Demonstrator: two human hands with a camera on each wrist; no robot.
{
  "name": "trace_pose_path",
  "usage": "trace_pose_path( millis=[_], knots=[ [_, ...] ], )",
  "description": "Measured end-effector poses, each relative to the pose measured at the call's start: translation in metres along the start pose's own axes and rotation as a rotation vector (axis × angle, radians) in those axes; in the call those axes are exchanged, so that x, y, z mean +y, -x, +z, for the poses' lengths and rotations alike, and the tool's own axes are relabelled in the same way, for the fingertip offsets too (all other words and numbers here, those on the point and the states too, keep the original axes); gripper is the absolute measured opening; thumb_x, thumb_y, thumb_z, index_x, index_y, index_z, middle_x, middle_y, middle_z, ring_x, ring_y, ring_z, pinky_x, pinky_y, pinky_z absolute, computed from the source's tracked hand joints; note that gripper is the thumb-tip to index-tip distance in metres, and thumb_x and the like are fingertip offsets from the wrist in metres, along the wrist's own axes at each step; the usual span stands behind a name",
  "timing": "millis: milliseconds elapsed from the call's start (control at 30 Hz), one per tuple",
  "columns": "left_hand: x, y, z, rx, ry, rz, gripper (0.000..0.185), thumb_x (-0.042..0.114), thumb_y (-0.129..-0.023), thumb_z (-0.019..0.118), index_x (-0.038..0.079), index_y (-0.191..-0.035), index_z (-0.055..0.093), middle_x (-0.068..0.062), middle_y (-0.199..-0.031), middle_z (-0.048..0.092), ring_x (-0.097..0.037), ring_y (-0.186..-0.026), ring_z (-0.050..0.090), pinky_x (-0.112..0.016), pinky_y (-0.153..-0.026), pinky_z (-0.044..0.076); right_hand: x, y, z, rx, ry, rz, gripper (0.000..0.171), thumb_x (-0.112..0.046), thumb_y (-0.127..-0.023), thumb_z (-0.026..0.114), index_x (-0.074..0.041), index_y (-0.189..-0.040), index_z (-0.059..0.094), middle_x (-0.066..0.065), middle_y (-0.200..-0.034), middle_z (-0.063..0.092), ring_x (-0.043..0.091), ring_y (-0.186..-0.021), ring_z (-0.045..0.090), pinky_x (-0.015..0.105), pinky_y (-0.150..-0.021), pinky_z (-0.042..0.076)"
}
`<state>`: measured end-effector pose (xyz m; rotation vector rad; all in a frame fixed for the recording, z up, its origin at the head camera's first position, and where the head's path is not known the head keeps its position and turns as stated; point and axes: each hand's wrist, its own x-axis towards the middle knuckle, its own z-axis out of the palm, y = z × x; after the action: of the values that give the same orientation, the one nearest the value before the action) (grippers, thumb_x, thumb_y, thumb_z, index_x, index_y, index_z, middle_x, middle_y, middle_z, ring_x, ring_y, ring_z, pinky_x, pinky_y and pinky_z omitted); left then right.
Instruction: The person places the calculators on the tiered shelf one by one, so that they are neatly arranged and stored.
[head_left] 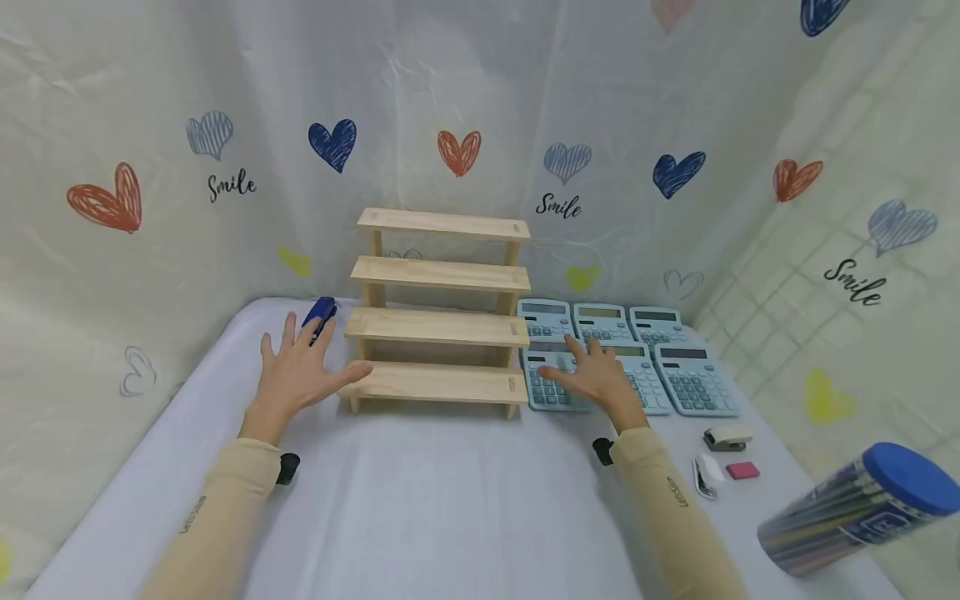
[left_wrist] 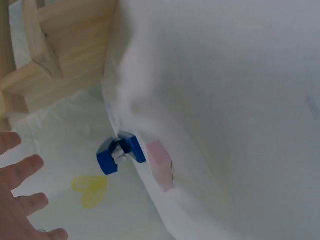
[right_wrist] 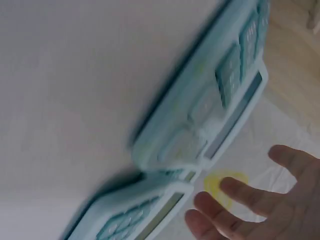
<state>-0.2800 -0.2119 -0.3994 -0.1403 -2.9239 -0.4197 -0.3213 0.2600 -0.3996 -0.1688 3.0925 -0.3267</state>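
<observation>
The right hand [head_left: 596,375] hovers with fingers spread and straight over the front-left calculator [head_left: 551,382], gripping nothing; whether the fingertips touch the keys cannot be told. That calculator lies directly under the hand on the desk [head_left: 450,500], its long axis running from 6 toward 12 o'clock, display end away from the person. In the right wrist view the fingers [right_wrist: 235,200] show extended beside the display edge of a calculator [right_wrist: 210,115], with a second one [right_wrist: 140,215] just next to it.

The left hand [head_left: 296,371] is also open, fingers fanned, its thumb toward the lowest step of the wooden rack [head_left: 438,312]; contact cannot be confirmed. A blue stapler [head_left: 320,317] lies beyond its fingertips at about 12 o'clock, near the backdrop; the left wrist view shows it as a blue object [left_wrist: 117,152] against the sheet.

The right hand is the nearer one to the calculators; the rack stands between the left hand and them.

Six calculators lie in two rows at 3 o'clock from the rack, the nearest just beside its right leg. At 4 o'clock from the right hand lie a small cream stapler [head_left: 727,438], a pink eraser [head_left: 742,471] and a white object [head_left: 707,475]. A blue-lidded pencil tub [head_left: 862,508] lies tilted at the desk's near right corner.
</observation>
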Motion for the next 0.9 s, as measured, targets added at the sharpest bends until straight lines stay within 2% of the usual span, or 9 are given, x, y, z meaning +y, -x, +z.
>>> trace_pose_path(
  millis=[100,200,367,467,633,767,900],
  knots=[
    [0.008,0.003,0.004,-0.006,-0.015,0.021,0.114,0.09,-0.079,0.045,0.009,-0.158,0.029,-0.024,-0.159,0.034,-0.053,-0.149,0.018,-0.076,-0.11,0.018,-0.011,-0.004,0.006,-0.064,0.023,0.021,0.105,-0.085,-0.085,0.041,-0.016,-0.161,0.021,0.037,-0.161,0.016,0.066,-0.145,0.013,0.076,-0.11,0.024],
    [0.014,0.006,0.009,-0.011,-0.044,0.045,0.113,0.088,-0.08,0.048,0.004,-0.154,0.036,-0.026,-0.15,0.046,-0.053,-0.138,0.034,-0.071,-0.103,0.031,-0.019,-0.008,0.011,-0.113,0.045,0.055,0.104,-0.083,-0.085,0.043,-0.016,-0.162,0.02,0.041,-0.16,0.012,0.068,-0.144,0.01,0.076,-0.11,0.026],
    [0.023,0.011,0.017,-0.004,-0.075,0.089,0.098,0.08,-0.082,0.057,-0.001,-0.138,0.053,-0.028,-0.124,0.065,-0.05,-0.115,0.055,-0.063,-0.089,0.042,-0.029,-0.01,0.02,-0.146,0.096,0.127,0.101,-0.077,-0.087,0.048,-0.015,-0.162,0.019,0.046,-0.155,0.015,0.067,-0.142,0.02,0.072,-0.106,0.036],
    [0.025,0.014,0.022,-0.009,-0.063,0.109,0.086,0.073,-0.084,0.061,-0.001,-0.127,0.059,-0.027,-0.11,0.07,-0.046,-0.104,0.061,-0.059,-0.082,0.044,-0.031,-0.008,0.025,-0.178,0.135,0.174,0.104,-0.075,-0.086,0.051,-0.013,-0.162,0.017,0.048,-0.15,0.022,0.066,-0.137,0.03,0.068,-0.103,0.042],
    [0.022,0.014,0.027,0.017,-0.057,0.138,0.081,0.069,-0.086,0.063,-0.003,-0.123,0.063,-0.028,-0.101,0.07,-0.046,-0.096,0.064,-0.059,-0.077,0.047,-0.034,-0.004,0.029,-0.198,0.152,0.209,0.108,-0.075,-0.084,0.053,-0.011,-0.162,0.015,0.049,-0.145,0.028,0.065,-0.131,0.038,0.065,-0.1,0.046],
    [0.018,0.011,0.029,0.039,-0.043,0.142,0.077,0.069,-0.084,0.066,-0.003,-0.113,0.066,-0.025,-0.09,0.07,-0.044,-0.085,0.066,-0.058,-0.073,0.049,-0.035,0.001,0.026,-0.186,0.104,0.199,0.108,-0.075,-0.084,0.053,-0.01,-0.162,0.015,0.051,-0.148,0.021,0.068,-0.133,0.033,0.069,-0.099,0.045],
    [0.017,0.008,0.029,0.017,-0.013,0.14,0.076,0.068,-0.084,0.068,-0.003,-0.11,0.066,-0.022,-0.087,0.07,-0.039,-0.077,0.067,-0.056,-0.07,0.051,-0.031,0.014,0.013,-0.183,-0.004,0.194,0.107,-0.075,-0.087,0.05,-0.01,-0.162,0.009,0.052,-0.152,0.01,0.072,-0.137,0.022,0.076,-0.1,0.038]
  ],
)
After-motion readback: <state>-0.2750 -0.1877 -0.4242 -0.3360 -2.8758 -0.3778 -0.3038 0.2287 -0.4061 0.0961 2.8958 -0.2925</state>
